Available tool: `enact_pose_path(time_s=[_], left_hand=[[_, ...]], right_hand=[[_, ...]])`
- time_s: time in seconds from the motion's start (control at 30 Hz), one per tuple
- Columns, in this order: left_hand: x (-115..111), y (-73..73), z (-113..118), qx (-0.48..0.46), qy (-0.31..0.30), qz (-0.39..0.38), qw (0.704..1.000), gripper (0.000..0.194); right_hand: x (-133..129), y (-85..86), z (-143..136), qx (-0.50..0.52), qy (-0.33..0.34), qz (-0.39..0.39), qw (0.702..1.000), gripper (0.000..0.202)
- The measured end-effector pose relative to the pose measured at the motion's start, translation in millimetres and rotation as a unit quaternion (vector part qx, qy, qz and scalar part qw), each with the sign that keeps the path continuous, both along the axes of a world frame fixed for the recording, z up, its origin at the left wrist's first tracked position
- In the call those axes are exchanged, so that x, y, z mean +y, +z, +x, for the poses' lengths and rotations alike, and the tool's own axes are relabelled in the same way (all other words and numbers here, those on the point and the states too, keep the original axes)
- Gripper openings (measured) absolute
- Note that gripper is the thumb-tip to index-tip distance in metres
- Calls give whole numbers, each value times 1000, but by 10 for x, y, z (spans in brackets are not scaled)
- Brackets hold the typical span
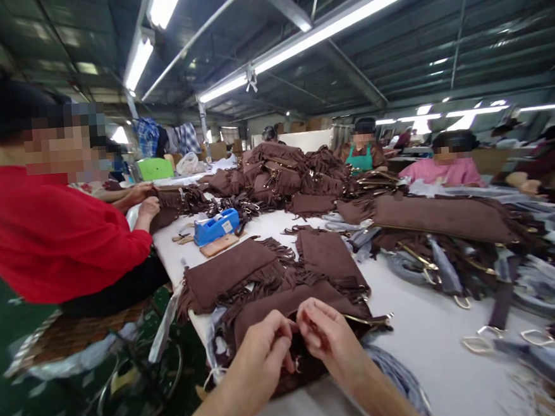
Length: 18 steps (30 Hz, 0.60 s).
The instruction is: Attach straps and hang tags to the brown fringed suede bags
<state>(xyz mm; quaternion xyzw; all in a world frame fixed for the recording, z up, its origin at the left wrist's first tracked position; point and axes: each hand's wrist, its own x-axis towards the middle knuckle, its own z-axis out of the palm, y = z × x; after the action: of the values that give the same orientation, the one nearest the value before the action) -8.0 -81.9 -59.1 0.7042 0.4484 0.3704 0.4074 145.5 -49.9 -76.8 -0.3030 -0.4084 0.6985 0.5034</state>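
Note:
My left hand (264, 355) and my right hand (329, 334) are side by side over a brown fringed bag (251, 314) at the near table edge. Both have their fingers curled and pinched close together; what lies between the fingertips is too small to make out. A gold zipper (361, 319) runs along the bag's opening, to the right of my right hand. Just beyond lie two more brown fringed pieces, one at the left (234, 271) and one at the right (331, 258).
A blue tape dispenser (216, 227) stands beyond the bags, near a large brown pile (275, 170). More bags (444, 218) and wrapped straps lie right. A person in red (60, 229) sits at the left; others sit across the table (407, 294).

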Motion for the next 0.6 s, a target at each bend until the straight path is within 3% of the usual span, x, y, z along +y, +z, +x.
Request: enact_pose_path(time_s=[0.07, 0.13, 0.23, 0.3, 0.37, 0.53, 0.6], left_hand=[[11, -143, 50, -73, -14, -71, 995, 7], [19, -244, 91, -95, -27, -90, 991, 8], [26, -313, 136, -118, -8, -111, 987, 8], [34, -324, 148, -143, 21, -125, 982, 9], [42, -322, 145, -159, 33, -128, 978, 11], [38, -312, 126, -175, 39, -124, 976, 13], [32, -312, 128, -169, 39, -120, 978, 12]], right_hand=[[-8, 15, 2, 18, -7, 36, 999, 39], [-8, 29, -4, 30, 1, 60, 998, 37], [16, 36, -1, 39, 0, 70, 997, 37], [45, 40, 37, 32, -43, 58, 997, 37], [77, 47, 105, -9, -74, 43, 996, 39], [108, 48, 231, -217, 31, 80, 972, 47], [98, 35, 213, -264, 36, 110, 958, 45]])
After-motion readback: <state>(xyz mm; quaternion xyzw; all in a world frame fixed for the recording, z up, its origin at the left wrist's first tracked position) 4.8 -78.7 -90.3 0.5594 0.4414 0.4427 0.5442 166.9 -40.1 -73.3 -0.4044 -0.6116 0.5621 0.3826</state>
